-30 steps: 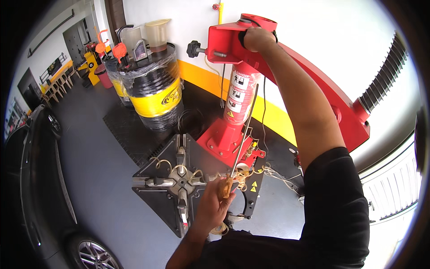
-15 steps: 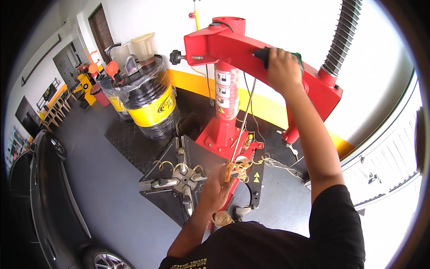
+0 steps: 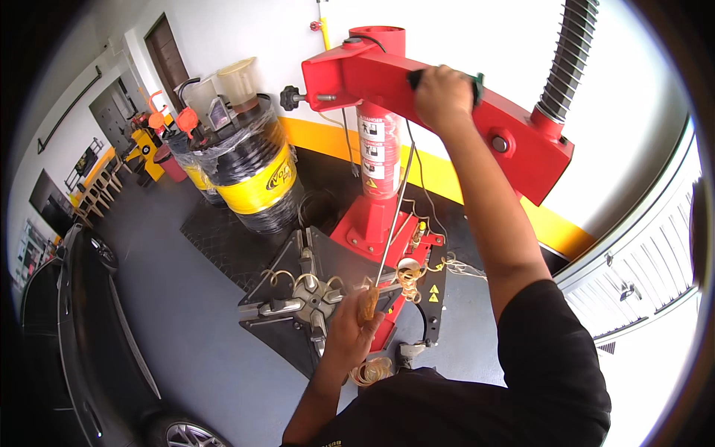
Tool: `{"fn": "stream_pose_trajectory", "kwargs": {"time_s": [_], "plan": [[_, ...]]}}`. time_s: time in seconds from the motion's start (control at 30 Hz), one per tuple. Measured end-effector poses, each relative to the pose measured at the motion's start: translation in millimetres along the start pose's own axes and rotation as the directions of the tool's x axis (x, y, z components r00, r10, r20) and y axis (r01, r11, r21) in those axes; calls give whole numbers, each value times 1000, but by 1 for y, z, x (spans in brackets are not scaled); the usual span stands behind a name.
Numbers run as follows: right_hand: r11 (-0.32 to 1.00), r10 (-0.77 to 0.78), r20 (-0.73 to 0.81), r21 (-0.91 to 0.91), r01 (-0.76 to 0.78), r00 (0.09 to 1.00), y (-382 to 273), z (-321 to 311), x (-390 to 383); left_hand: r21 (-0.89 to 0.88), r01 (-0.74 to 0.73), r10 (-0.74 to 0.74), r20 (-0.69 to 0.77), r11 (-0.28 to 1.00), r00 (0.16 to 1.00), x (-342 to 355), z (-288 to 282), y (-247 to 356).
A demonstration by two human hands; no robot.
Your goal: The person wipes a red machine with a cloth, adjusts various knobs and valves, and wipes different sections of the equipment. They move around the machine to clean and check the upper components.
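Observation:
My left hand (image 3: 348,331) is closed around the orange-brown end of a long thin metal bar (image 3: 390,235), which slants up in front of the red post. Whether that end is a handle or a wrapping, I cannot tell. Up on the red swing arm (image 3: 365,78) of a tyre changer, my right hand (image 3: 447,97) is closed over a dark green-black piece (image 3: 477,88), which looks like a cloth. It lies against the arm's face, and my fingers hide most of it. Below my hands is the machine's black turntable (image 3: 287,264) with metal jaws.
Plastic-wrapped drums (image 3: 261,179) with a yellow band stand left of the red post (image 3: 378,160). A black car (image 3: 82,320) is parked at far left. Coiled air hoses (image 3: 409,281) hang beside the turntable. At right are a ribbed black column (image 3: 570,63) and a pale shutter (image 3: 655,290).
My right hand has slid left along the red arm with the dark piece. My left hand and the bar have shifted slightly left and nearer me.

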State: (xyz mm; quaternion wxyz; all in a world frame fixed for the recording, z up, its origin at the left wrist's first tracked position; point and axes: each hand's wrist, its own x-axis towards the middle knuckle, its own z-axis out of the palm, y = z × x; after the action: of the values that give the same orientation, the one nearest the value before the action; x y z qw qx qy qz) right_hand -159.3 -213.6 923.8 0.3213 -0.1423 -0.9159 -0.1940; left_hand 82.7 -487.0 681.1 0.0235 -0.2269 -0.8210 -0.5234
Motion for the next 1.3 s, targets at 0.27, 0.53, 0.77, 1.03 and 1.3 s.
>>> {"fn": "stream_pose_trajectory", "kwargs": {"time_s": [0.27, 0.53, 0.77, 1.03, 1.3], "plan": [[982, -167, -36, 83, 170, 985, 24, 11, -4, -32, -42, 45, 96, 999, 994, 6, 27, 13], [990, -121, -125, -82, 111, 985, 84, -5, -70, 50, -125, 121, 66, 991, 990, -4, 27, 19], [985, -170, -221, -9, 173, 960, 84, -9, -40, -77, 31, -23, 105, 997, 994, -36, 23, 31], [424, -410, 128, 903, 65, 903, 123, 3, -326, -280, 437, -424, 110, 855, 899, -154, -26, -50], [362, -304, 893, 431, -826, 332, 95, 62, -640, -301, 307, -274, 149, 903, 950, -188, -17, -22]]}}
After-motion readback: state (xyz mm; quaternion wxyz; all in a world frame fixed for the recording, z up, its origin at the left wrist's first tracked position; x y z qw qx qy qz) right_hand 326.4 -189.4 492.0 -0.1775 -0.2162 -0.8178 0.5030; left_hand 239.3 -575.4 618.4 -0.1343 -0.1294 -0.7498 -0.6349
